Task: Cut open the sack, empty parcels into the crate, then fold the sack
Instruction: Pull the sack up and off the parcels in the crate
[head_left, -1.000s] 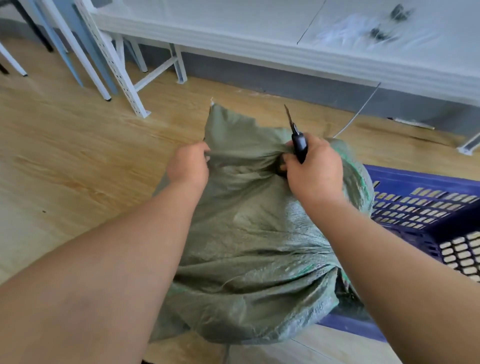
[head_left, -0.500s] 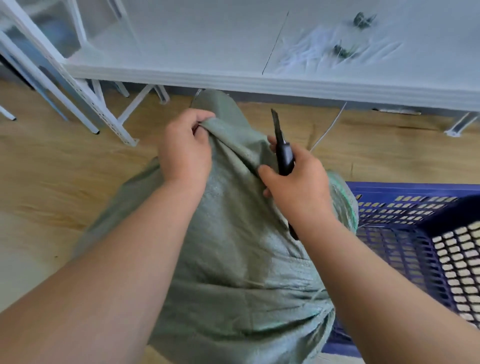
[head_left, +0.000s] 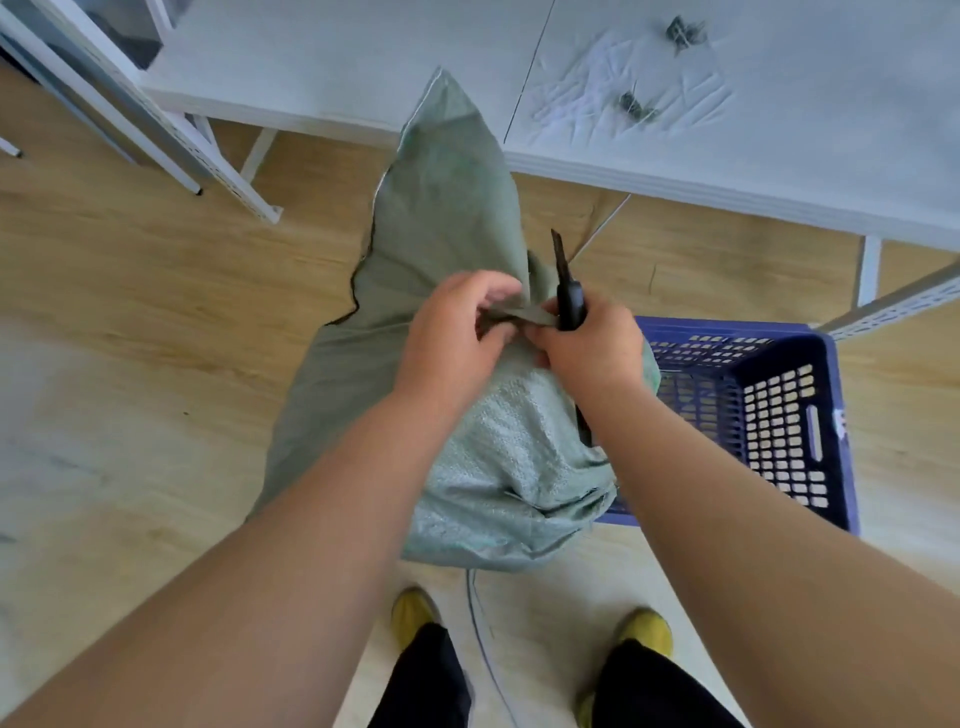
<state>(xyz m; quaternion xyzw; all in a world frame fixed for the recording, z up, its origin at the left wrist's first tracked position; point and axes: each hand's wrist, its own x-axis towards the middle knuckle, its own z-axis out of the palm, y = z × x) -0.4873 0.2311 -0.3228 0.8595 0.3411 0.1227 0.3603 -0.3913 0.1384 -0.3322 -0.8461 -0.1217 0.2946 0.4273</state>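
So the green sack (head_left: 457, 322) stands on the floor against the blue crate (head_left: 779, 415), long axis running away from the person, its loose end pointing up-away past the fingers. Left hand (head_left: 452, 338) pinches a fold. Right hand (head_left: 587, 348) grips a black knife (head_left: 569, 296), blade pointing away.

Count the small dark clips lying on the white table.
2. One small dark clip lies near the white table's far edge; the other lies nearer the person. More may lie beyond view.
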